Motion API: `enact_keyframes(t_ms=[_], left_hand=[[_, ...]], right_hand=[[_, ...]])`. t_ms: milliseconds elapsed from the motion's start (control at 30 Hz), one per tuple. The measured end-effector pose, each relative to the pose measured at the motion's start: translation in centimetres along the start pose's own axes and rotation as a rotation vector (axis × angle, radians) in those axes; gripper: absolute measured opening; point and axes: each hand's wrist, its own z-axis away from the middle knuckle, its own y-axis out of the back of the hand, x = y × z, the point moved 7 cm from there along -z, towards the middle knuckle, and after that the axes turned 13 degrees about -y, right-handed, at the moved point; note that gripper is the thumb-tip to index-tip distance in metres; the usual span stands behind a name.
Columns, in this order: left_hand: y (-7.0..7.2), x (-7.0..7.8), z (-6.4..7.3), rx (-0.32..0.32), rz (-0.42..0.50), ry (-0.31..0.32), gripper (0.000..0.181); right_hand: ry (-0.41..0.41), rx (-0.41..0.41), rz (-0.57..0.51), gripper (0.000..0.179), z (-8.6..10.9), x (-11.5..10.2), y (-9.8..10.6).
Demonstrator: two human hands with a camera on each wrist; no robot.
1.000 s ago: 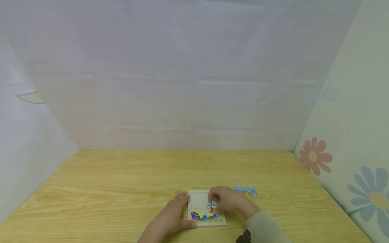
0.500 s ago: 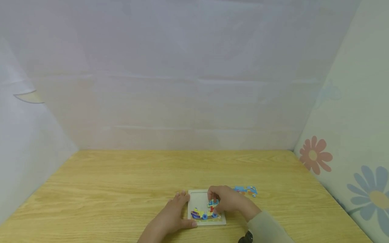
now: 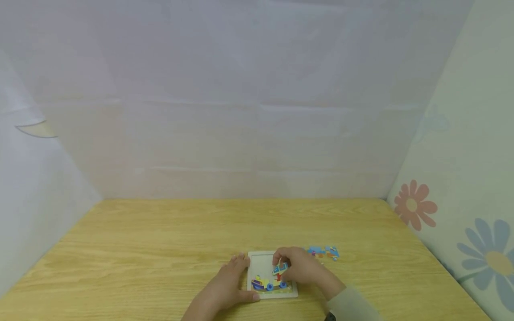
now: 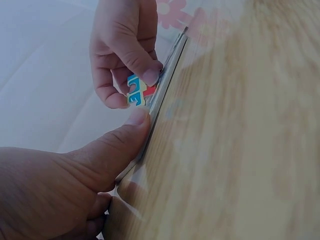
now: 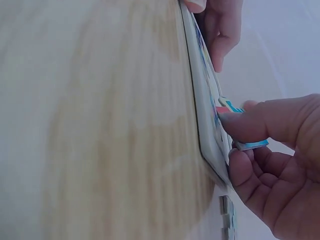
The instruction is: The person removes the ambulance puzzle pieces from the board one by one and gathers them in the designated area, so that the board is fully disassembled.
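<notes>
A small white puzzle tray lies on the table, its lower part filled with pieces showing a colourful vehicle with blue wheels. My left hand holds the tray at its left side, thumb on the near rim and fingers at the left edge. Over the tray's right part, my right hand pinches a puzzle piece with blue windows, yellow edging and some red. In the right wrist view this piece tilts up from the tray surface, partly covered by the thumb. The tray's upper left shows bare white.
Several loose blue and orange puzzle pieces lie on the wooden table beyond the right hand. Pale cloth walls surround the table, with printed flowers on the right one.
The pinched puzzle piece has tilted and shifted slightly left over the tray with my right hand. My left hand stays in place on the tray.
</notes>
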Motion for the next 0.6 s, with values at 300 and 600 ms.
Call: enact_keyframes(t_ms=[300,600], left_hand=[[0.0,0.1,0.0,-0.002,0.009,0.019,0.088],[-0.1,-0.1,0.0,-0.003,0.02,0.031,0.088]], right_hand=[[-0.034,0.028,-0.146,0.019,0.1,1.3,0.1],[-0.124,0.124,-0.352,0.026,0.5,3.1,1.0]])
